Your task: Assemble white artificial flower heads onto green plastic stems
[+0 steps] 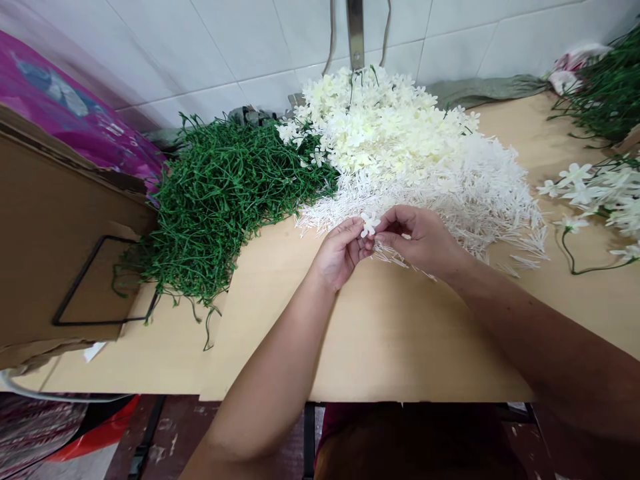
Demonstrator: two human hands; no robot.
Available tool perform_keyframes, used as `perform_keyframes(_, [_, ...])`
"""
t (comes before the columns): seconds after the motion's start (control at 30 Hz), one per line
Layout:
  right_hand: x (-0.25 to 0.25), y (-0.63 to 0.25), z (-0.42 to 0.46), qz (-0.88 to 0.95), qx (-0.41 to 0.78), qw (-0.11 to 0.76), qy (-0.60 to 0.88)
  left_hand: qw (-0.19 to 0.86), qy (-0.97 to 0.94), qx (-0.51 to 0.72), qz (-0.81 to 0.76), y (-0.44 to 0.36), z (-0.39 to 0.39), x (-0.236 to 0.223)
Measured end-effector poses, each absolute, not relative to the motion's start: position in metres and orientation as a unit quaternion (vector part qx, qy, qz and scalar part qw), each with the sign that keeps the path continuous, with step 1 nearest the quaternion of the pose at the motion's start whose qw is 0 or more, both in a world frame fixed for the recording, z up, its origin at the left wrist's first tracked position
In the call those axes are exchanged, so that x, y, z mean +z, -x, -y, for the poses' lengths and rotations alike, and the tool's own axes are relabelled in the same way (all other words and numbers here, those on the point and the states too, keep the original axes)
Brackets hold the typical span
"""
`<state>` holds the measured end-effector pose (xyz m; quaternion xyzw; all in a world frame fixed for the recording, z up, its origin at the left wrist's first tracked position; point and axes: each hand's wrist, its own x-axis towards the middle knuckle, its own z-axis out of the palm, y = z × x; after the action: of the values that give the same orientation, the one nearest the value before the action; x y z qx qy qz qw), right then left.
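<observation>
Between my two hands, above the near edge of the white pile, is a small white artificial flower [370, 225]. My left hand [344, 248] pinches it from the left, thumb on top. My right hand [417, 239] is closed in a pinch at the flower's right side; whatever lies between those fingertips is too small to make out. Just beyond my hands lies a heap of thin white plastic stems [480, 193]. Behind that heap rises a mound of cream-white flower heads [385, 127]. A large tangle of green artificial stems [235, 193] sits to the left.
A cardboard box [60, 247] stands at the left edge, with a black wire frame [103, 323] beside it. Finished-looking white flowers on green stems [600, 193] lie at the right. More green stems [607, 93] are at the far right. A tiled wall [210, 47] closes off the table's back.
</observation>
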<state>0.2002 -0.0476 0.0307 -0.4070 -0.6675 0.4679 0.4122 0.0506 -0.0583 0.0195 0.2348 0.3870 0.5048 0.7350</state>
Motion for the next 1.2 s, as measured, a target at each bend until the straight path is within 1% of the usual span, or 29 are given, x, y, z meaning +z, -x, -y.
perform_keyframes(0.1, [0.031, -0.201, 0.047, 0.667, 0.454, 0.422, 0.413, 0.740, -0.234, 0.498, -0.387, -0.051, 0.058, 0.019])
perform_keyframes(0.27, [0.034, -0.201, 0.049, 0.692, 0.420, 0.402, 0.428, 0.742, -0.245, 0.487, -0.390, -0.051, 0.058, 0.017])
perform_keyframes(0.47, [0.031, -0.200, 0.050, 0.705, 0.378, 0.427, 0.422, 0.730, -0.250, 0.494, -0.401, -0.052, 0.059, 0.017])
perform_keyframes(0.73, [0.031, -0.201, 0.050, 0.735, 0.337, 0.421, 0.411, 0.717, -0.274, 0.497, -0.406, -0.051, 0.059, 0.018])
perform_keyframes(0.93, [0.030, -0.199, 0.053, 0.727, 0.340, 0.433, 0.411, 0.700, -0.291, 0.504, -0.414, -0.053, 0.060, 0.016])
perform_keyframes(1.2, [0.019, -0.195, 0.053, 0.697, 0.385, 0.465, 0.387, 0.681, -0.316, 0.499, -0.433, -0.053, 0.058, 0.014])
